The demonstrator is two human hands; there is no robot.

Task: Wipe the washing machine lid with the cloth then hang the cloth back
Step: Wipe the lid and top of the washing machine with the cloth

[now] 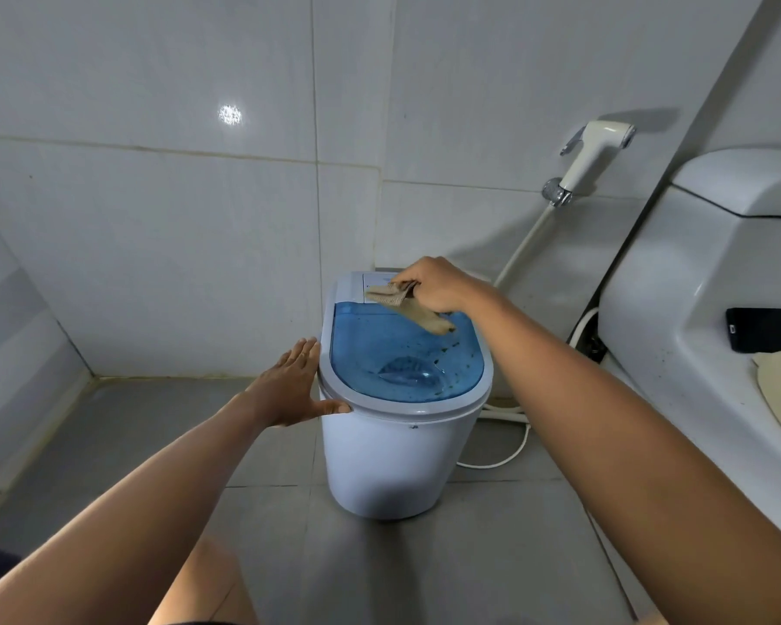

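Evidently you braced the small white washing machine (393, 462) with your flat, open left hand (289, 390) so your right hand (438, 286), fingers (407, 278) pinching the bunched beige cloth (418, 309), could wipe its translucent blue lid (402, 358).

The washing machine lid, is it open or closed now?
Closed. The blue lid lies flat inside the grey rim, with no gap visible, while the right hand holds the cloth over it.
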